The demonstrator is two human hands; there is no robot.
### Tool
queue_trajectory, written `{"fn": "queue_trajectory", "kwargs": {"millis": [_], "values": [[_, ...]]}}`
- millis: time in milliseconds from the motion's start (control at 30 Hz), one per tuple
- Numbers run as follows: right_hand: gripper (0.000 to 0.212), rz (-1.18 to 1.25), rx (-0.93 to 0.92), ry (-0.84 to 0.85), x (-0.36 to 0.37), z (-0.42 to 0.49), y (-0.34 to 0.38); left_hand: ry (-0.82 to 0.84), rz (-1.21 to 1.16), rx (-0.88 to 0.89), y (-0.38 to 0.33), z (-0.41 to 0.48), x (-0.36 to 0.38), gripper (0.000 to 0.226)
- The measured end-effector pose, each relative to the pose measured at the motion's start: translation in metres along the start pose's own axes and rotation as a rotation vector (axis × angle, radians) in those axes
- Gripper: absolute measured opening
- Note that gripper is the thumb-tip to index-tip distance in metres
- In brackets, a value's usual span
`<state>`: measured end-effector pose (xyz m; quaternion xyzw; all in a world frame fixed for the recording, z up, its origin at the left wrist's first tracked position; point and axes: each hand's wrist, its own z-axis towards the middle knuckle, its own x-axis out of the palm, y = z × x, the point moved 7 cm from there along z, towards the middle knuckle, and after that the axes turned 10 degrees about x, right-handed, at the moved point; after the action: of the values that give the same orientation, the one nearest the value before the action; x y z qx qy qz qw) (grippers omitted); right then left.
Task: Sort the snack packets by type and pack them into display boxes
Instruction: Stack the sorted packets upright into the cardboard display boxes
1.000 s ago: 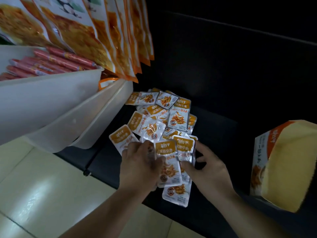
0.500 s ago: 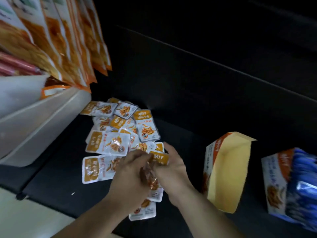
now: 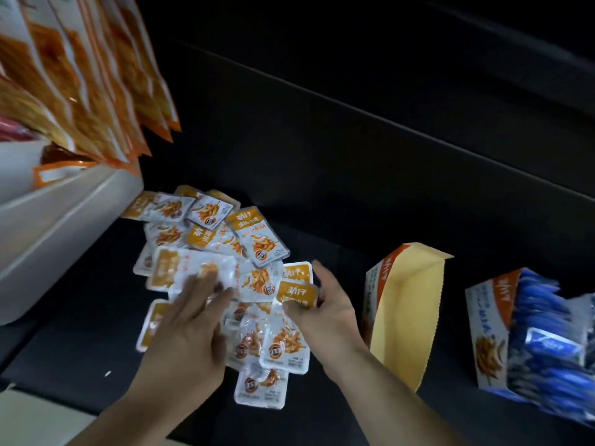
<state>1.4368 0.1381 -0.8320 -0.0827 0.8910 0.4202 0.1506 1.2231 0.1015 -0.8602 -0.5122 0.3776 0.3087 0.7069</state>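
Several small white-and-orange snack packets (image 3: 257,239) lie in a loose pile on a dark shelf (image 3: 322,175). My right hand (image 3: 325,313) grips a few of these packets (image 3: 285,336) by their orange tops, thumb on the front. My left hand (image 3: 190,329) lies flat with spread fingers over packets at the pile's left side, fingertips on a blurred packet (image 3: 180,268). An empty orange-and-white display box (image 3: 405,304) stands open to the right of my right hand. Further right is a second display box (image 3: 492,329), filled with blue packets (image 3: 547,342).
White plastic bins (image 3: 58,233) stand at the left, with large orange snack bags (image 3: 96,82) hanging above them. One packet (image 3: 260,389) lies alone at the shelf's front edge. A pale floor (image 3: 35,420) shows at the lower left.
The camera has swung and closed in. My left hand has opened and spread over the pile's left side. My right hand still holds its bunch of packets, now fanned lower.
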Motion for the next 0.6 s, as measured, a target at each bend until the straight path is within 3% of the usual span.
{"fn": "queue_trajectory", "kwargs": {"millis": [67,233,367,500,600], "values": [[0.089,-0.022,-0.004,-0.023,-0.003,0.001,-0.002,0.044,0.09,0.033,-0.001,0.0,-0.008,0.084],[0.081,-0.024,-0.001,-0.065,-0.004,0.0,-0.006,0.087,0.265,-0.249,0.023,-0.031,-0.015,0.087],[0.047,-0.006,-0.011,-0.041,-0.002,0.002,-0.009,0.125,0.103,-0.076,0.013,-0.036,0.009,0.073],[0.044,-0.001,-0.022,-0.021,-0.002,0.001,-0.01,0.047,-0.058,0.119,-0.004,-0.02,-0.005,0.093],[0.047,0.011,-0.02,-0.015,-0.004,-0.001,-0.01,-0.118,-0.042,-0.168,0.013,-0.02,-0.023,0.103]]}}
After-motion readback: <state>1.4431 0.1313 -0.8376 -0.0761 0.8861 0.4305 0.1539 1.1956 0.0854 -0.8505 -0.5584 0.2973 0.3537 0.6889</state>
